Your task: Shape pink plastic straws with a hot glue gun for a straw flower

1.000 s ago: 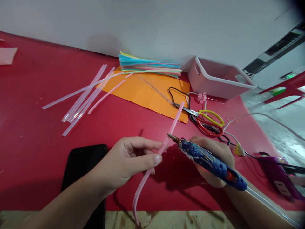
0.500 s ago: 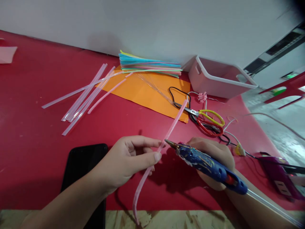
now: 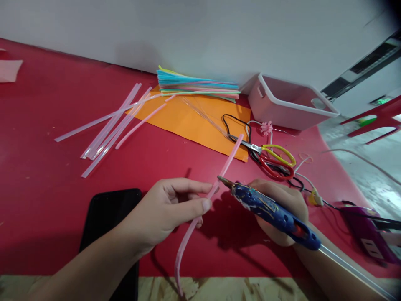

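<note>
My left hand (image 3: 175, 209) pinches a pink pipe cleaner (image 3: 187, 240) between thumb and fingers. The strip slants from lower left to upper right, and its bottom end curls down past the table's front edge. Wrapped around a blue hot glue gun (image 3: 269, 211), my right hand (image 3: 283, 209) is closed. The gun's metal nozzle is at the pipe cleaner, just above my left fingertips; whether it touches cannot be made out. A clear glue stick (image 3: 347, 267) sticks out of the gun's back end. Smears of dried glue cover the gun's body.
Clear plastic strips (image 3: 106, 129) and a loose pink pipe cleaner (image 3: 138, 127) lie left. Coloured pipe cleaners (image 3: 197, 85) rest by orange paper (image 3: 188, 121). Scissors (image 3: 257, 148), a grey-pink bin (image 3: 282, 108) and a purple power strip (image 3: 366, 232) stand right. A black phone (image 3: 109, 217) lies beneath my left forearm.
The glue gun's nozzle has moved slightly up along the pipe cleaner. The strip's upper end has dipped a little to the left. My left hand keeps nearly the same place.
</note>
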Motion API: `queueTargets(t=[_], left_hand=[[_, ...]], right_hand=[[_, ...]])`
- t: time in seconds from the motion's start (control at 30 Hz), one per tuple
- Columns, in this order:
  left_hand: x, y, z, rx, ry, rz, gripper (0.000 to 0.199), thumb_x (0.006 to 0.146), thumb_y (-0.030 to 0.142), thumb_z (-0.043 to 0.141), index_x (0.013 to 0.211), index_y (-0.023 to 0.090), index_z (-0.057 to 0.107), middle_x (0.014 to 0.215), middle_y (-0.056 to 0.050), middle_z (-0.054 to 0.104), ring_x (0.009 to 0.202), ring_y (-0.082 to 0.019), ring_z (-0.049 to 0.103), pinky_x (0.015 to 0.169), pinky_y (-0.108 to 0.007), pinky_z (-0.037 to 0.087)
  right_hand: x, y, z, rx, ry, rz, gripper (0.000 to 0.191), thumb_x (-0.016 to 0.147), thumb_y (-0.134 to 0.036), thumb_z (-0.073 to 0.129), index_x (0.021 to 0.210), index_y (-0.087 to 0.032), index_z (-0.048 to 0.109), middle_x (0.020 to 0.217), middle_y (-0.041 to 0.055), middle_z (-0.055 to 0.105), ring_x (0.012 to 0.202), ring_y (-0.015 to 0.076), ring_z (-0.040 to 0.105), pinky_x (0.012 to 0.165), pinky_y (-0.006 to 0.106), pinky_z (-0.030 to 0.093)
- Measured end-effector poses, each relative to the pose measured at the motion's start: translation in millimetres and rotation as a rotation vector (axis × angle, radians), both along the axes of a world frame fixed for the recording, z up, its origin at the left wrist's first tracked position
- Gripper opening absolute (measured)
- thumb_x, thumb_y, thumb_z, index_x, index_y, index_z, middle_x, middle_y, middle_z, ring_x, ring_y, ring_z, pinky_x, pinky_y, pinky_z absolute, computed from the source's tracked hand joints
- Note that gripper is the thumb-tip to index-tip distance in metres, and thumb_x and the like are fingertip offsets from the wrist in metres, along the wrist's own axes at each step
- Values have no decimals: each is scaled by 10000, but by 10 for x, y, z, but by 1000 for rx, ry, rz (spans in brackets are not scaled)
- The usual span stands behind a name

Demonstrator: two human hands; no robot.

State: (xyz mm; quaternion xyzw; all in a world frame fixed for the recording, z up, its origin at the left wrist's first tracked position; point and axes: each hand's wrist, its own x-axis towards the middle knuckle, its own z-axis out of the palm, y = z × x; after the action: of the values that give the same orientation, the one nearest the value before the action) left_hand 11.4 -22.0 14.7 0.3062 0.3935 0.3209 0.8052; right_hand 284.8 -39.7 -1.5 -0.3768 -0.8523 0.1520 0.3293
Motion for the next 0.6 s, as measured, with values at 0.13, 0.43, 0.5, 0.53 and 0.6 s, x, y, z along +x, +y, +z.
queueTargets(t=[0.13,0.43,0.5,0.53,0.6], left_hand=[[-4,5,-9,9,46,1,155,737,148,902,850,250,877,605,43,743,545,-29,623,570,-101,502],[-19,-4,-35,9,149,12,190,739,226,906,923,210,861,646,19,764,530,-49,612,528,-140,469],[-17,-2,-27,7,149,16,195,734,218,909,924,210,862,647,22,763,543,-49,620,554,-142,486],[-17,-2,-24,8,151,19,195,732,215,910,921,211,862,642,25,760,546,-49,622,558,-141,488],[-15,-2,-22,10,159,21,193,732,207,909,920,215,866,633,28,755,548,-49,623,550,-135,482]], right_hand=[[1,-6,10,13,-4,-18,318,772,-127,604,1067,-244,594,836,53,725,669,185,729,593,281,594],[29,8,-10,-43,-15,62,251,812,-225,614,1063,-235,614,867,63,746,723,197,750,596,283,593],[24,14,-8,-42,-19,59,245,818,-225,619,1063,-231,623,867,61,751,712,191,748,600,281,593],[19,15,-3,-44,-18,55,252,816,-217,619,1067,-228,625,861,60,749,703,188,744,597,282,592],[8,16,11,-47,-28,44,271,803,-195,618,1072,-225,621,854,59,743,691,185,736,589,281,588]])
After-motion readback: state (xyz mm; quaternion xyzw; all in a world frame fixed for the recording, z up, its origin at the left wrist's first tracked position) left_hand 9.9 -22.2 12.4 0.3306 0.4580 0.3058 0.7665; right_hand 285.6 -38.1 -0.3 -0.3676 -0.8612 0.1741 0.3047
